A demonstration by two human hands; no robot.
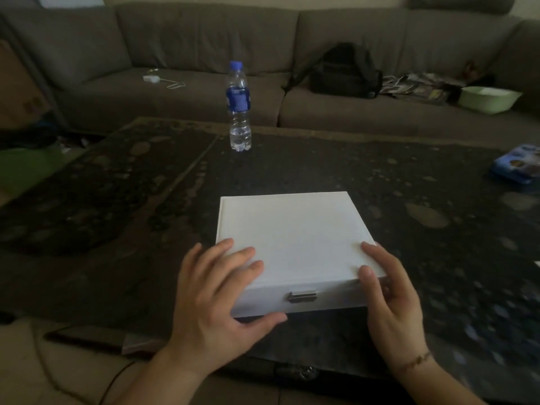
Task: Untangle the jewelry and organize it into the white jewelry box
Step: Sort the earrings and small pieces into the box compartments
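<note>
A dim living room, seen from above a dark speckled coffee table (380,176). On the left, that side of the tabletop shows only its mottled pattern. Moving inward, the left hand (216,290) lies spread over the near left corner of the white jewelry box (292,238), its fingers flat on the lid and its thumb hooked beneath the front edge. The box sits shut near the table's front edge, roughly central, with a small metal clasp (302,296) midway along its front face. It looks rigid and smooth-skinned, probably light but a little slippery, so the corners or the lid's front lip beside the clasp seem the surest places to hold. No jewelry is visible. Behind the box, well apart, stands a clear water bottle (239,112) with a blue cap. Further right, the right hand (388,296) rests relaxed against the near right corner, fingertips touching the lid's edge, gripping nothing. At the far right sits a blue tin (517,165), near the table's edge. The lid appears to have room to swing back.
</note>
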